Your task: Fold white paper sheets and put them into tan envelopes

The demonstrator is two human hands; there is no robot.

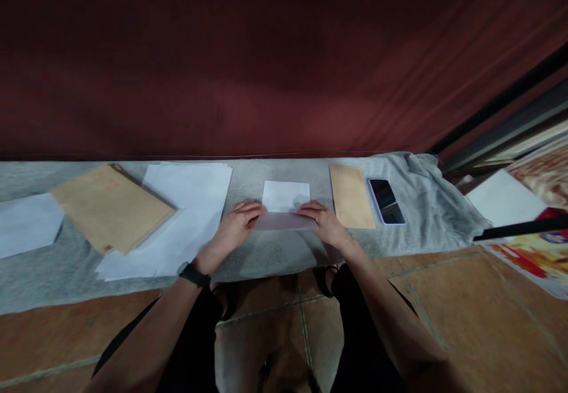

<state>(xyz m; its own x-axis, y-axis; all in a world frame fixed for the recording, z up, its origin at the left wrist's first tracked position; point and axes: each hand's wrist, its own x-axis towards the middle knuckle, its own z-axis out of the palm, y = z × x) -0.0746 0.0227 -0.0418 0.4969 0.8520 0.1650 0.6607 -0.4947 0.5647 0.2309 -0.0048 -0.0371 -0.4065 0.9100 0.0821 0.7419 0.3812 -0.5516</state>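
A white sheet of paper (286, 195) lies in front of me on the grey cloth, its near part folded up and standing in shadow. My left hand (239, 220) pinches the left end of this flap, fingers bent over the fold. At the flap's right end my right hand (323, 221) does the same, thumb below and fingers on top. Just right of the right hand is a single brown envelope (352, 196), lying flat. On the left, a stack of brown envelopes (113, 203) rests partly over a pile of white sheets (195, 192).
A folding phone (387, 201) lies right of the single envelope. Another white paper (29, 222) is at the far left. The grey cloth (266, 257) covers a narrow surface against a dark red hanging fabric (213, 97). Printed packaging (536, 257) stands at the right, above the tiled floor (261, 345).
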